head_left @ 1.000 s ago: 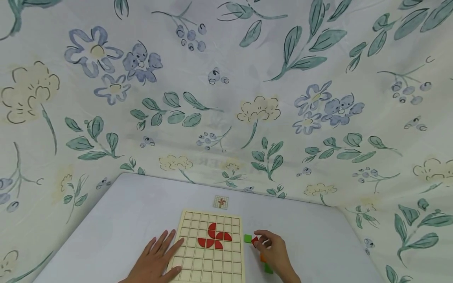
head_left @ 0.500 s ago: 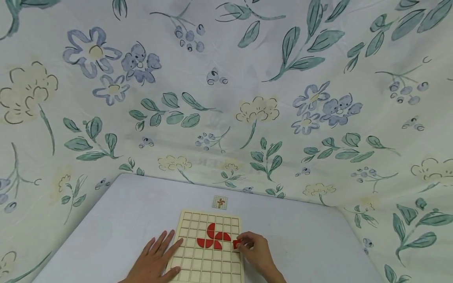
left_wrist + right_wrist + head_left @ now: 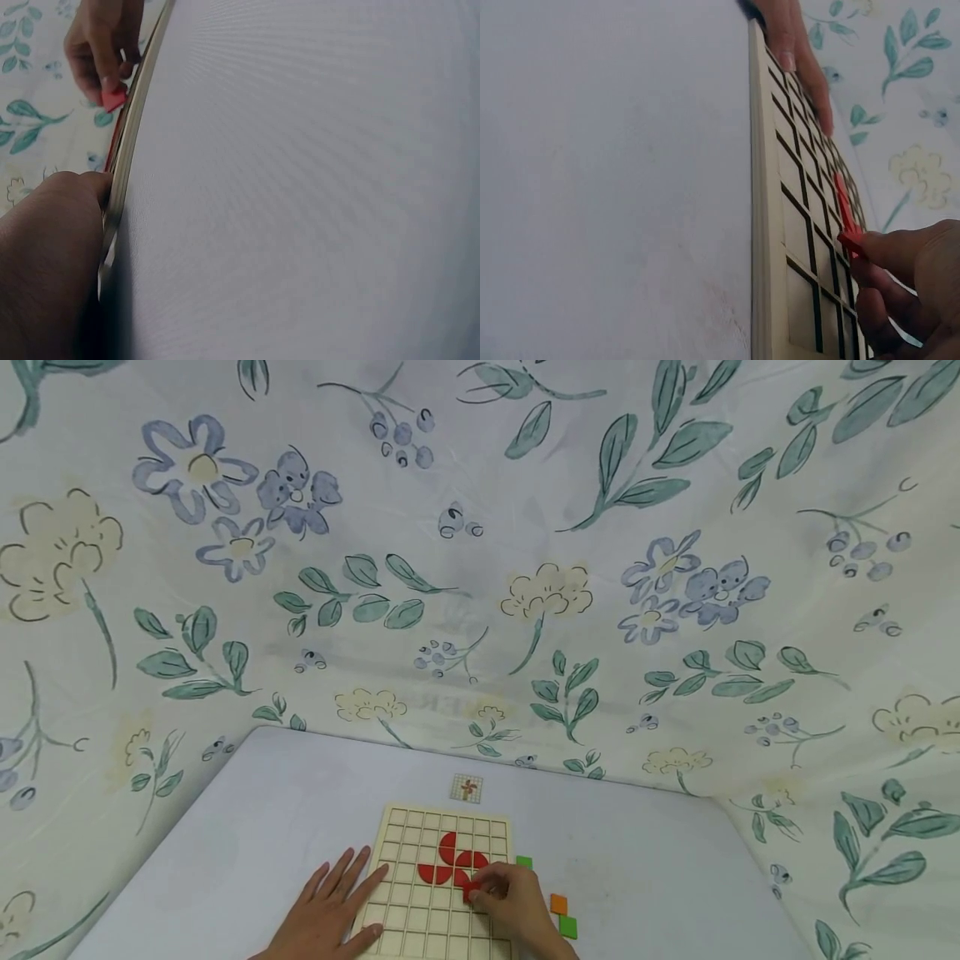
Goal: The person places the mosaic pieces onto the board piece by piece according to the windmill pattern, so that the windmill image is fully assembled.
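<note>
Pale grey tabletop (image 3: 660, 868) has a few loose bits: a small square pattern card (image 3: 468, 788) lying flat near its far edge, and toward the right a small green square tile (image 3: 524, 862), an orange square tile (image 3: 558, 903) and another green tile (image 3: 568, 927) touching that orange one. Floral printed cloth (image 3: 480, 568) hangs behind.

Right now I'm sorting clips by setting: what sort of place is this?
Probably a home or makeshift tabletop play corner: a white table backed by a draped floral cloth, with a wooden grid board bearing red pieces and a small pattern card.
</note>
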### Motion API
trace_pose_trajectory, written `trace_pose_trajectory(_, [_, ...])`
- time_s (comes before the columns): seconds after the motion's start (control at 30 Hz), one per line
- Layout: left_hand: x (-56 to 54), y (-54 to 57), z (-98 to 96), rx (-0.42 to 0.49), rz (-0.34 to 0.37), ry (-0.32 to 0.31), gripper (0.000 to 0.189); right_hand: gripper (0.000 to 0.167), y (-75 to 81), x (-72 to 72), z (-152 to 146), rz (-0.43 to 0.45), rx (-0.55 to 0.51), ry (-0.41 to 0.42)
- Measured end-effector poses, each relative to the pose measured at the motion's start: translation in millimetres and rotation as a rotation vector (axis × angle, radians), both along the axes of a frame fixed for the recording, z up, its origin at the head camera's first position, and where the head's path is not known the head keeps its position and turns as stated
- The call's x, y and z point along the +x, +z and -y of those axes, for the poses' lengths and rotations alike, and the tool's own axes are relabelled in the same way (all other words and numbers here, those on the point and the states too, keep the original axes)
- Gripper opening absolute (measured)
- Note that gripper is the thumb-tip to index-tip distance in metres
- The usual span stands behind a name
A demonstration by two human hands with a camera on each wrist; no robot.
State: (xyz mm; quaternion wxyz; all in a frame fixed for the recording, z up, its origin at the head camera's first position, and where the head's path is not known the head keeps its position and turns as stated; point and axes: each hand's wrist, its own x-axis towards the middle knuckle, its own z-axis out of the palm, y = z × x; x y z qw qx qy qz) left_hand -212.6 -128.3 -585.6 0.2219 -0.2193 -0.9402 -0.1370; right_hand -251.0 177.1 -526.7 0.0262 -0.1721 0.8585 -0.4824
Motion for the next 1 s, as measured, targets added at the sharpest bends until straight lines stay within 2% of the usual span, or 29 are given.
trace_pose_trajectory(0.23, [0.3,1.3,-0.3,-0.009,-0.011,-0.001,0.071,0.008,-1.3,2.7,9.2,0.009,-0.008,0.008])
trace_pose_trajectory(0.33, [0.4,1.6,-0.1,-0.009,-0.019,0.0,0.071,0.006,-1.3,4.5,11.8,0.0,0.032,-0.003])
trace_pose_trajectory(0.73, [-0.7,-1.5,-0.5,0.004,-0.011,0.007,0.072,0.004,-2.6,7.5,15.5,-0.176,0.271,-0.004])
trace_pose_trajectory(0.87, [-0.2,-1.5,-0.7,0.015,-0.012,0.005,0.072,0.004,-3.7,8.3,15.2,-0.265,0.304,-0.002])
trace_pose_trajectory(1.0, [-0.9,-2.6,-0.3,0.011,-0.025,0.003,0.072,0.005,-5.3,8.1,14.2,-0.314,0.314,0.003])
